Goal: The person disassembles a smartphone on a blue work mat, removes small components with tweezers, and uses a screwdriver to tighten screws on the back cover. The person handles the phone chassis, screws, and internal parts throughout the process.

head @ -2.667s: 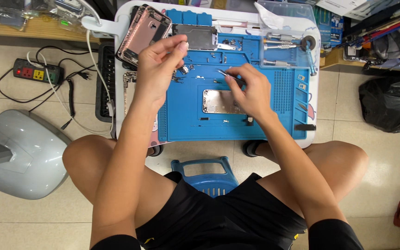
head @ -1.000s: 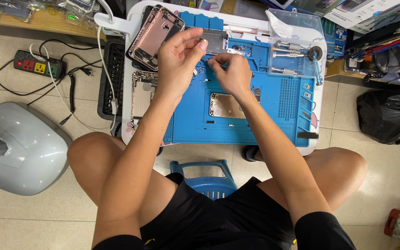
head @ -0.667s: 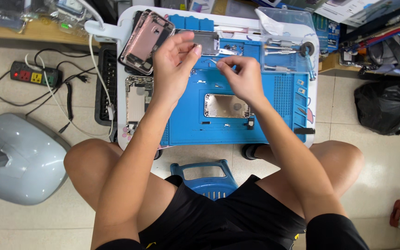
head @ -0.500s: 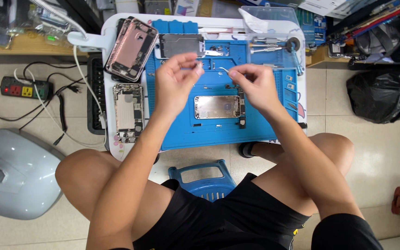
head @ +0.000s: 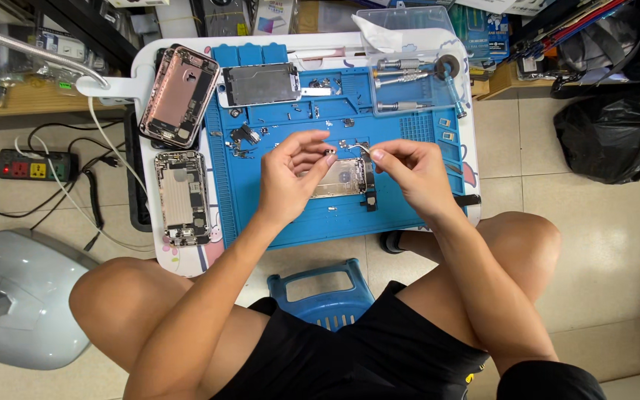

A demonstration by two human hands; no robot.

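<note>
My left hand rests on the left end of a small silver phone plate lying in the middle of the blue repair mat, fingertips pinched at its upper edge. Thin metal tweezers are pinched in my right hand, their tip over the plate's top right corner. Tiny screws and small parts are scattered on the mat above both hands.
On the white table, a rose-coloured phone shell and an opened phone body lie left of the mat. A display panel and screwdrivers sit at the back. Power strip, grey casing, black bag on floor.
Both hands came down from the back of the mat to the silver plate in the middle. The view shifted, so the table now sits lower and nearer.
</note>
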